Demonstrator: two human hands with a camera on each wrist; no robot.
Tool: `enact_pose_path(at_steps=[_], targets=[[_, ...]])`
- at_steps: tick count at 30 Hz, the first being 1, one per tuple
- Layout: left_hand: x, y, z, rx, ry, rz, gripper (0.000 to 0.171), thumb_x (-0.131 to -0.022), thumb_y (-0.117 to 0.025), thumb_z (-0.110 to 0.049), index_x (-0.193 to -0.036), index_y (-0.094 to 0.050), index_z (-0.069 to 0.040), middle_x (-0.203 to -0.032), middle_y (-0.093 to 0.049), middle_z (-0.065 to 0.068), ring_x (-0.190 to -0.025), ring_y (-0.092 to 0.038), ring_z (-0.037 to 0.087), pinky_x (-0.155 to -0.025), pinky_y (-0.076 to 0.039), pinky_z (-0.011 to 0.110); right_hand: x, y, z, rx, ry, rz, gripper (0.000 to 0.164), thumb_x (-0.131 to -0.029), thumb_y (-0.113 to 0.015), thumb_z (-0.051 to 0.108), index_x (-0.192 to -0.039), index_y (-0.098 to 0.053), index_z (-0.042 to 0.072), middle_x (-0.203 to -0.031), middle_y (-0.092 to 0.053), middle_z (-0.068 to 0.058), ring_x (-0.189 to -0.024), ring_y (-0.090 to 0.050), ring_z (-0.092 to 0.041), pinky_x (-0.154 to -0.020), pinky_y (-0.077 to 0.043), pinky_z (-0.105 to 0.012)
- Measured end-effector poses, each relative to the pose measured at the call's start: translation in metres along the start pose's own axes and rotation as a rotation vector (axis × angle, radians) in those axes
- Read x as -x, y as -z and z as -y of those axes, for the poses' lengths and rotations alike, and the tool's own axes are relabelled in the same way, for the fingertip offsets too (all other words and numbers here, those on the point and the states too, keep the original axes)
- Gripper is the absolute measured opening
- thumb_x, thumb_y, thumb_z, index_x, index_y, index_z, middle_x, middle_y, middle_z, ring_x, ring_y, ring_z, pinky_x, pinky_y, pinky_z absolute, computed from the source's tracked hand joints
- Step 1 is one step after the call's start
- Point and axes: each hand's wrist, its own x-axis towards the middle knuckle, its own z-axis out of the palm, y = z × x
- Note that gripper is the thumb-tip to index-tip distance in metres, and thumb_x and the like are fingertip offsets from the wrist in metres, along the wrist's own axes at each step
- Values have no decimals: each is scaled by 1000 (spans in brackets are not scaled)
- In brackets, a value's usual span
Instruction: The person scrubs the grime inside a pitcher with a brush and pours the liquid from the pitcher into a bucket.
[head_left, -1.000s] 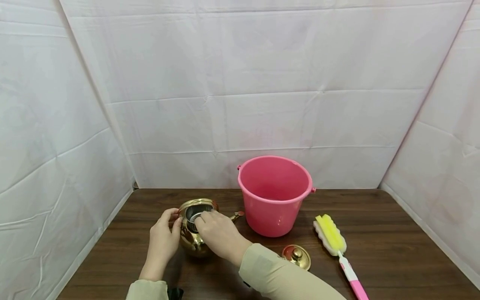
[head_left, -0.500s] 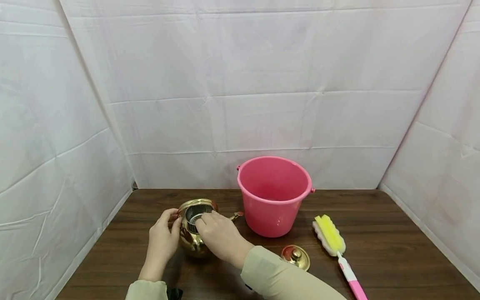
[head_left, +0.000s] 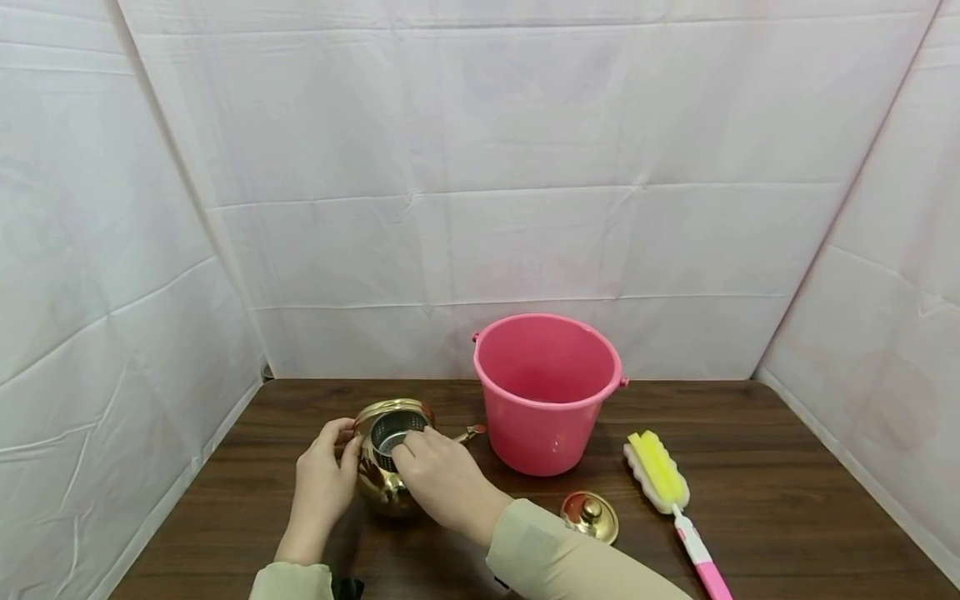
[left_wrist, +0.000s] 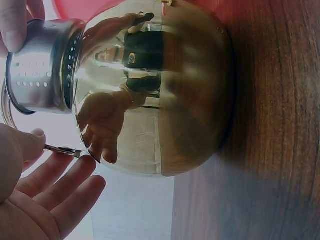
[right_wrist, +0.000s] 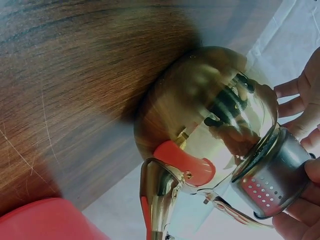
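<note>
A shiny golden teapot stands on the wooden table with its mouth uncovered. My left hand pinches the teapot's raised handle between thumb and index finger, the other fingers spread beside it. My right hand pinches the rim of a perforated metal strainer. In the left wrist view the strainer stands mostly above the teapot's mouth, its lower end at the opening. The golden lid with a round knob lies right of the teapot, near my right sleeve.
A pink bucket stands behind and right of the teapot, near the spout. Farther right lies a yellow-and-white sponge brush with a pink handle. White cloth walls enclose the table's back and sides.
My right hand has shifted slightly right, and a little more of the strainer's inside shows. My left hand keeps its hold on the handle. The whole head view has shifted a touch.
</note>
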Motion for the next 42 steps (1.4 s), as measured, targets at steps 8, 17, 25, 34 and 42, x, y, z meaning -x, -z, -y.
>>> enact_pose_path(at_steps=[8, 17, 25, 34, 42], targets=[[1, 0, 1, 1, -4, -4, 21, -93, -57, -4, -113, -57, 2, -102, -66, 23, -89, -67, 36, -76, -54, 47, 3, -1, 0, -16, -1, -22, 12, -85, -56, 7, -76, -59, 13, -76, -57, 1, -72, -61, -11, -82, -55, -27], [0, 0, 0, 4, -14, -15, 21, -92, -57, -3, -112, -58, 2, -101, -66, 23, -89, -67, 36, -76, -54, 48, 6, 1, 0, -13, -1, -29, 11, -86, -55, 7, -77, -59, 13, -78, -58, 1, -73, -61, -12, -82, -55, -27], [0, -1, 0, 3, -34, -36, 20, -91, -59, -2, -110, -58, 3, -99, -67, 23, -87, -67, 36, -75, -54, 47, 9, 2, 0, -14, -1, -19, 12, -87, -53, 7, -81, -62, 12, -81, -60, 0, -78, -64, -12, -86, -55, -29], [-1, 1, 0, 1, -15, -10, 22, -92, -57, -3, -113, -57, 2, -102, -66, 23, -89, -66, 37, -76, -54, 48, 11, 7, 1, -32, 14, -13, 8, -86, -59, 6, -86, -65, 12, -85, -61, 0, -83, -64, -11, -87, -55, -29], [0, 1, 1, -4, -17, -6, 22, -93, -57, -5, -114, -57, 2, -102, -66, 24, -89, -66, 37, -75, -54, 48, 12, 12, 3, -46, 20, -37, 9, -85, -60, 5, -84, -65, 12, -83, -60, 1, -81, -64, -10, -86, -55, -29]])
